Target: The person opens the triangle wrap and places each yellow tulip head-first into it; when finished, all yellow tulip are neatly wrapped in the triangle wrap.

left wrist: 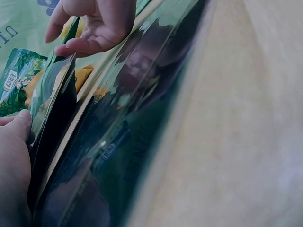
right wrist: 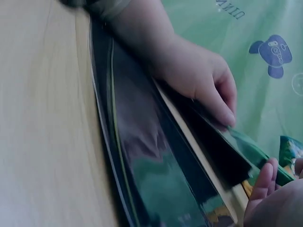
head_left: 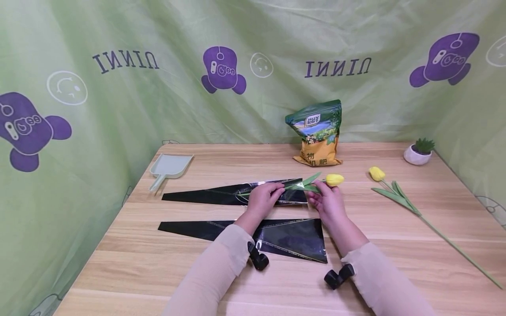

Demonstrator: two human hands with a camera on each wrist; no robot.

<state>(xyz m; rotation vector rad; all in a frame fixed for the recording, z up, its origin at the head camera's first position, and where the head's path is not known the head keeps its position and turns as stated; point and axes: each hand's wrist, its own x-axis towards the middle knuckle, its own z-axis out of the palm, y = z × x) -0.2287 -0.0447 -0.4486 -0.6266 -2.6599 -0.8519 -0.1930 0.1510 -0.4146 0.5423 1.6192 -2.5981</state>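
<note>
A yellow tulip (head_left: 335, 179) with green leaves lies lengthwise along a long, tapering black flower sleeve (head_left: 205, 195), its bloom beyond the sleeve's wide right end. My left hand (head_left: 262, 201) pinches the sleeve between thumb and fingers, over the stem. At the wide end, my right hand (head_left: 332, 206) holds the tulip by its leaves just below the bloom. In the left wrist view the sleeve's clear front (left wrist: 53, 90) stands slightly raised, and green shows behind it. A second black sleeve (head_left: 292, 239) lies flat nearer the body, under the left forearm.
Another yellow tulip (head_left: 431, 226) lies diagonally on the table at the right. A fertilizer bag (head_left: 320, 136) stands at the back, with a small potted succulent (head_left: 418, 154) at the back right. To the left lies a pale dustpan (head_left: 171, 166). Green curtains surround the table.
</note>
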